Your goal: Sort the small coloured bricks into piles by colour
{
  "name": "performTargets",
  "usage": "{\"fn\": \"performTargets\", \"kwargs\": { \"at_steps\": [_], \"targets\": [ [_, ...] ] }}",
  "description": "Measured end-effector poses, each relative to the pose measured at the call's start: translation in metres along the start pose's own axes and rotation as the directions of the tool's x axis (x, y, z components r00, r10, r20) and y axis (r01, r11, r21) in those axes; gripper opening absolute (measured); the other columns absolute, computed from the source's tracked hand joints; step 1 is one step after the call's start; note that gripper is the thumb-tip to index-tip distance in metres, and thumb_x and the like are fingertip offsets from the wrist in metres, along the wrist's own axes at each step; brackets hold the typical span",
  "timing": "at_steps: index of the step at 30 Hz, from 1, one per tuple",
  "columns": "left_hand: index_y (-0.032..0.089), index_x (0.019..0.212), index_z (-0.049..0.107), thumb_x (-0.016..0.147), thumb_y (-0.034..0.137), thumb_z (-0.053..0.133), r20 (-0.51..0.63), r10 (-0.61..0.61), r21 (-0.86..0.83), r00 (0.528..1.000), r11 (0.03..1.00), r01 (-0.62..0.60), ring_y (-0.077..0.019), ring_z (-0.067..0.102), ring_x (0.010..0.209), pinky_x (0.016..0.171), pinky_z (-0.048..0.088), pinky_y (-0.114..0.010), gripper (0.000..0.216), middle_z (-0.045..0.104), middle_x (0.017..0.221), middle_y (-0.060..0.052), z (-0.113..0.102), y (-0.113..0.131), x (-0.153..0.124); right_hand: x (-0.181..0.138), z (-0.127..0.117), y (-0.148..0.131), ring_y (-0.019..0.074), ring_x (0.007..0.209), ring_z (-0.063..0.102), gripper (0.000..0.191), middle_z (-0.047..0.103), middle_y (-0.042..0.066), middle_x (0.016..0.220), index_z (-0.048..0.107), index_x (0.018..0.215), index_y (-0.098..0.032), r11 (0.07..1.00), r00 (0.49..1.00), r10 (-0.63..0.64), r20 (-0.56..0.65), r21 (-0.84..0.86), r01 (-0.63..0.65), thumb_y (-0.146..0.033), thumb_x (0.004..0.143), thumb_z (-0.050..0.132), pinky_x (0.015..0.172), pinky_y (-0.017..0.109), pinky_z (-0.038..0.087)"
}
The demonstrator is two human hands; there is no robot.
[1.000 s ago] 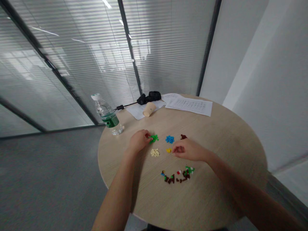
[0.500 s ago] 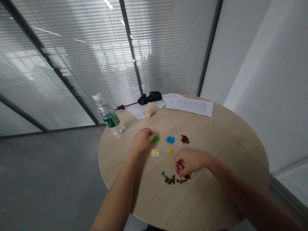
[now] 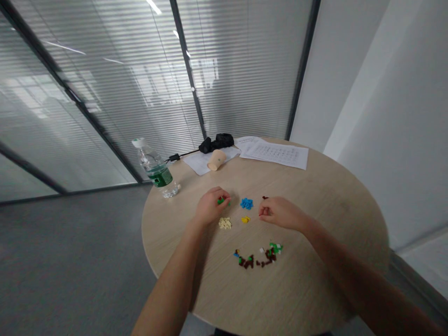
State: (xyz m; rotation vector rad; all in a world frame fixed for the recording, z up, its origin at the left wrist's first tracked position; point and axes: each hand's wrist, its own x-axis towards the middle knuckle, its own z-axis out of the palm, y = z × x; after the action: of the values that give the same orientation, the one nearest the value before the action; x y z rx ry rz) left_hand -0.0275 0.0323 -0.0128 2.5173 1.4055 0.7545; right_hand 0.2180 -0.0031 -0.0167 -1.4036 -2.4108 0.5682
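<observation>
Small toy-brick pieces lie sorted by colour on a round wooden table (image 3: 325, 280). My left hand (image 3: 209, 207) is curled over the green pieces (image 3: 220, 201), which show between its fingers. To the right lie a blue pile (image 3: 247, 203), a few yellow pieces (image 3: 245, 219) and a cream pile (image 3: 225, 223). My right hand (image 3: 280, 213) rests with its fingertips pinched together beside the dark brown pile (image 3: 265, 198), mostly hiding it; I cannot see anything in the fingers. A mixed row of brown, green, white and blue pieces (image 3: 259, 257) lies nearer to me.
A water bottle (image 3: 156, 169) stands at the table's left edge. At the far side lie a tipped paper cup (image 3: 217, 159), printed sheets (image 3: 276, 153) and a black bundle with a cable (image 3: 217, 141). Glass walls with blinds stand behind; a white wall is to the right.
My right hand dipped to the mixed row, then moved back up beside the brown pile with fingers pinched. The red piece is gone from the row. My left hand closed further over the green pieces.
</observation>
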Motion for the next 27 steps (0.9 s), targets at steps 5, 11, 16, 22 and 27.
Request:
{"fn": "performTargets", "kwargs": {
  "at_steps": [5, 11, 16, 22, 27],
  "targets": [
    [0.017, 0.081, 0.065, 0.084, 0.021, 0.053, 0.037, 0.06, -0.003, 0.998, 0.998, -0.06, -0.0138, 0.056, 0.077, 0.069, 0.042, -0.025, 0.013, 0.061, 0.083, -0.004, 0.003, 0.0, 0.0, 0.0, 0.005, 0.0, 0.0143, 0.063, 0.06, 0.009, 0.069, 0.004, 0.073, 0.068, 0.077, -0.017, 0.999, 0.999, 0.03, 0.022, -0.016, -0.03, -0.021, 0.074, 0.061, 0.056, 0.023, 0.037],
    [0.017, 0.08, 0.065, 0.084, 0.021, 0.052, 0.052, 0.063, 0.02, 0.997, 0.998, -0.064, -0.0146, 0.056, 0.078, 0.071, 0.042, -0.026, 0.014, 0.061, 0.082, -0.004, 0.002, 0.003, -0.001, -0.007, -0.002, -0.012, 0.0115, 0.061, 0.057, 0.009, 0.066, 0.002, 0.069, 0.067, 0.078, -0.016, 0.989, 0.988, -0.082, 0.128, 0.131, 0.065, -0.019, 0.071, 0.061, 0.055, 0.02, 0.038],
    [0.018, 0.081, 0.065, 0.085, 0.024, 0.051, 0.088, 0.042, 0.009, 0.995, 0.999, -0.043, -0.015, 0.056, 0.079, 0.072, 0.043, -0.026, 0.016, 0.062, 0.083, -0.004, 0.0, 0.007, -0.001, -0.013, 0.003, -0.021, 0.0081, 0.053, 0.053, 0.01, 0.063, -0.001, 0.062, 0.069, 0.074, -0.014, 0.957, 0.902, -0.208, 0.377, 0.27, 0.107, -0.022, 0.067, 0.066, 0.049, 0.017, 0.037],
    [0.018, 0.08, 0.065, 0.085, 0.024, 0.05, 0.093, 0.039, 0.006, 0.995, 0.999, -0.04, -0.0156, 0.056, 0.08, 0.074, 0.043, -0.027, 0.017, 0.062, 0.082, -0.004, -0.001, 0.007, -0.001, -0.015, 0.008, -0.023, 0.0076, 0.05, 0.052, 0.01, 0.061, -0.001, 0.058, 0.069, 0.072, -0.014, 0.961, 0.876, -0.173, 0.45, 0.271, 0.05, -0.019, 0.063, 0.067, 0.046, 0.017, 0.036],
    [0.018, 0.081, 0.065, 0.085, 0.024, 0.051, 0.094, 0.033, -0.007, 0.995, 0.999, -0.033, -0.0151, 0.056, 0.079, 0.073, 0.043, -0.026, 0.016, 0.062, 0.083, -0.004, 0.001, 0.006, -0.001, -0.015, 0.01, -0.024, 0.0071, 0.049, 0.05, 0.008, 0.061, -0.001, 0.058, 0.069, 0.071, -0.014, 0.965, 0.887, -0.185, 0.422, 0.249, 0.082, -0.014, 0.064, 0.063, 0.046, 0.017, 0.035]
  ]
}}
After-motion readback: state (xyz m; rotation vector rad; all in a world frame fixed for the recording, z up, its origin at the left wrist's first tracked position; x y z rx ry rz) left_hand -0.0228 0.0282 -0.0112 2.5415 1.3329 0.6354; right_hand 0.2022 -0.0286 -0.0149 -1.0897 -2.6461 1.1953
